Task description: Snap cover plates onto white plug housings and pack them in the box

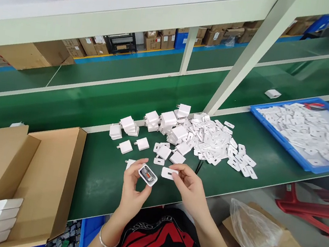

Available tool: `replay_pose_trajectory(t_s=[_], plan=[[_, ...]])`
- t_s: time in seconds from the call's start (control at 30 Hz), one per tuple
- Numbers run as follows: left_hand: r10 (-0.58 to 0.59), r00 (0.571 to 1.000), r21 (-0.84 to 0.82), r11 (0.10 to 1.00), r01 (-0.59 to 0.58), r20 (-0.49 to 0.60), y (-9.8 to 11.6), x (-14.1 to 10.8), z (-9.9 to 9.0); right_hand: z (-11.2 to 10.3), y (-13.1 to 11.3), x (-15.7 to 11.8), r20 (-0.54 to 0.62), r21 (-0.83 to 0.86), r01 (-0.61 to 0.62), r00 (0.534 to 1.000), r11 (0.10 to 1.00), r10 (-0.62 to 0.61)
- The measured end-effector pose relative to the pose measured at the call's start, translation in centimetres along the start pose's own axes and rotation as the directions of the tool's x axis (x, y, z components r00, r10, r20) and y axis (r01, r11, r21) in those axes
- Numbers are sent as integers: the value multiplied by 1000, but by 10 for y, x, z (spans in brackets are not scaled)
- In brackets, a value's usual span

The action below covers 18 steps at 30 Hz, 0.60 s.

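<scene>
Over the green table (106,181), left hand (132,191) grips an open charger (147,174); right hand (190,189) pinches a cover (168,173).

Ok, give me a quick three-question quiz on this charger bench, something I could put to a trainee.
1. True or false: the left hand holds an open charger body with its insides showing.
2. What does the right hand pinch? A) a green circuit board B) a small white cover plate C) a plastic bag
3. Fill in: the loose white plates at far right lie in a ____ tray.

Key: 1 true; 2 B; 3 blue.
</scene>
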State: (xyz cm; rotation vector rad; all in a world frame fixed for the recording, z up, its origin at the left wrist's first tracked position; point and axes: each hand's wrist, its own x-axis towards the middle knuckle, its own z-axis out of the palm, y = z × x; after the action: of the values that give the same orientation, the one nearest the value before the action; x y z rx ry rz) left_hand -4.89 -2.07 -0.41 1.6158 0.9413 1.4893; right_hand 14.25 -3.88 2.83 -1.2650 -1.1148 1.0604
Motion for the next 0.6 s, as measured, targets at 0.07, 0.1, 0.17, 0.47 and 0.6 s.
replay_pose_trajectory(t_s=[0.07, 0.1, 0.17, 0.47, 0.6], plan=[[-22, 1000, -1, 1000, 22, -18, 0, 0, -1, -5, 13, 1, 33, -97, -25, 999, 995, 29], [-34, 999, -8, 999, 34, -27, 0, -1, -1, -6, 20, 1, 56, -135, -39, 997, 990, 47], [-57, 998, -23, 998, 56, -39, 0, -1, -1, -7, 37, 1, 91, -205, -55, 993, 977, 75], [-83, 996, -9, 997, 83, -36, 0, -3, -3, -31, 80, 0, -22, -528, 46, 997, 848, -68], [-82, 996, -1, 997, 82, -23, 2, -4, -4, -65, 85, 16, -323, -790, -180, 935, 586, -148]])
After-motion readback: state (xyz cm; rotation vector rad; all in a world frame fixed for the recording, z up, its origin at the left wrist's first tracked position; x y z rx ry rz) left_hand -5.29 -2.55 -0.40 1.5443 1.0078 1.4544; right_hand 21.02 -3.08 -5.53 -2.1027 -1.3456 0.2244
